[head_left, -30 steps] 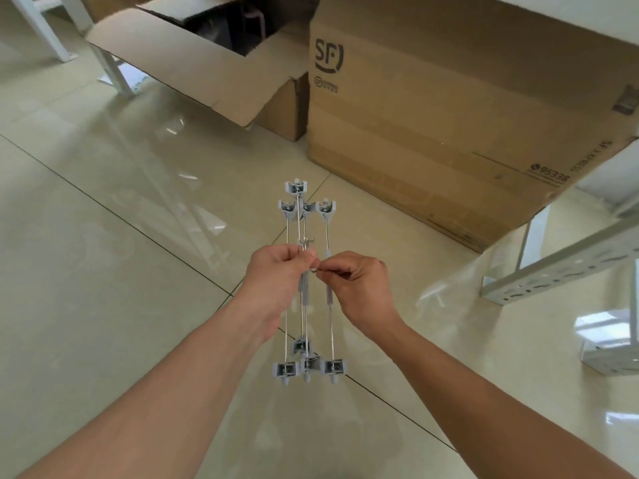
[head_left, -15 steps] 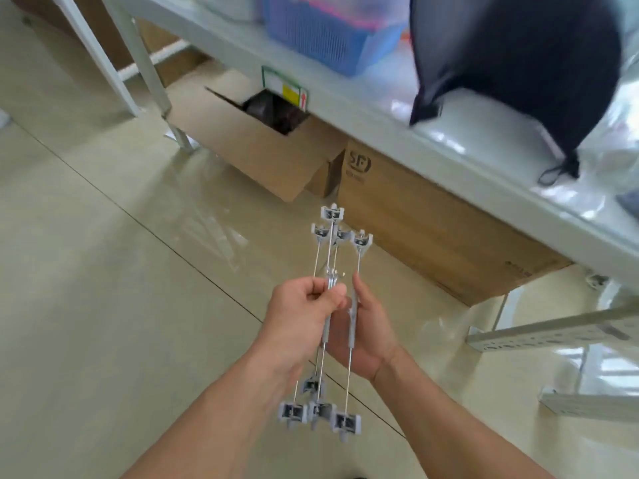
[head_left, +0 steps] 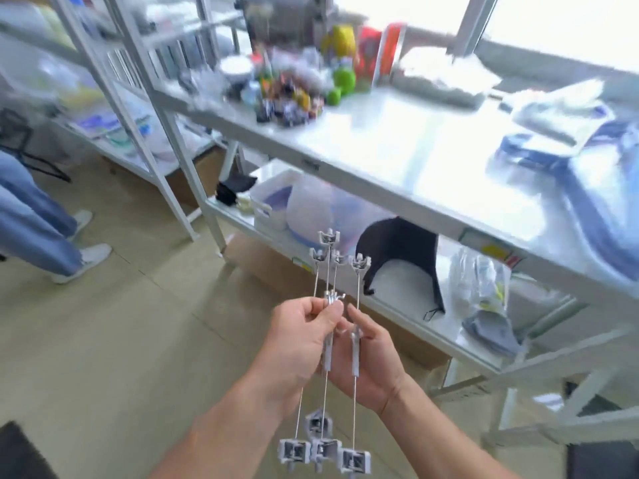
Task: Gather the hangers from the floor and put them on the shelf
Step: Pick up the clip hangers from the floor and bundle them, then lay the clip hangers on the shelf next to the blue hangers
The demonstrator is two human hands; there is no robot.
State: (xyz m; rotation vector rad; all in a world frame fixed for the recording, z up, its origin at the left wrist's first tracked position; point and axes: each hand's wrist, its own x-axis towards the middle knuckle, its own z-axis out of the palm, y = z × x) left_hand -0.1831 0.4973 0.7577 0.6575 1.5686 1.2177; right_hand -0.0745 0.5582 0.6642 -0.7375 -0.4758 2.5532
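Note:
I hold a bundle of several grey metal clip hangers [head_left: 355, 292] upright in front of me, above the floor, clips at both ends. My left hand [head_left: 297, 337] pinches the rods and hooks near the middle. My right hand [head_left: 370, 361] cups the bundle from behind and the right, fingers around the rods. The white metal shelf [head_left: 397, 160] stands just beyond the hangers, its top board and a lower board both in view.
The shelf top carries toys, bottles and bagged items [head_left: 294, 95]; blue-and-white packages [head_left: 567, 146] lie at its right. The lower board holds a black cloth [head_left: 397, 247], plastic tubs and bags. Another person's legs [head_left: 38, 229] stand at the left. A second rack [head_left: 114, 98] is behind.
My view has risen from the floor and boxes to the shelf. Both hands kept the hanger bundle and lifted it; my right hand shifted from pinching to cupping the rods.

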